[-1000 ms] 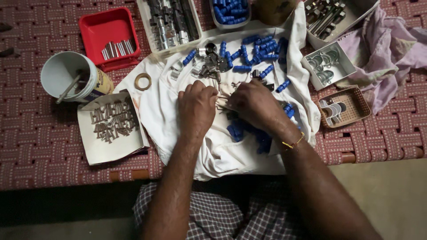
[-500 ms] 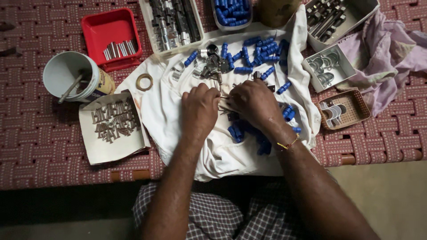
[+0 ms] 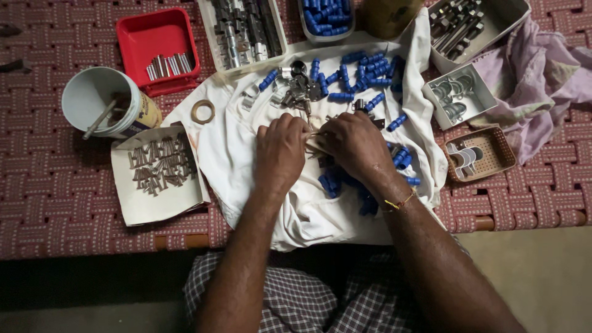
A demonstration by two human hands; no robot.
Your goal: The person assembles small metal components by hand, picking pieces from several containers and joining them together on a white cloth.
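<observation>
Both hands (image 3: 317,145) pinch small metal pins (image 3: 312,137) between them.

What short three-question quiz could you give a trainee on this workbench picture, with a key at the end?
1. True or false: the square red plastic tray holds blue plastic sleeves.
2. What lies on the white paper sheet left of the white cloth?
A) dark metal pins
B) blue caps
C) a tape ring
3. Where do the left hand and right hand meet?

Key
1. False: it holds short silver metal rods.
2. A
3. Over the white cloth, fingertips together on small thin metal pieces too small to tell.
</observation>
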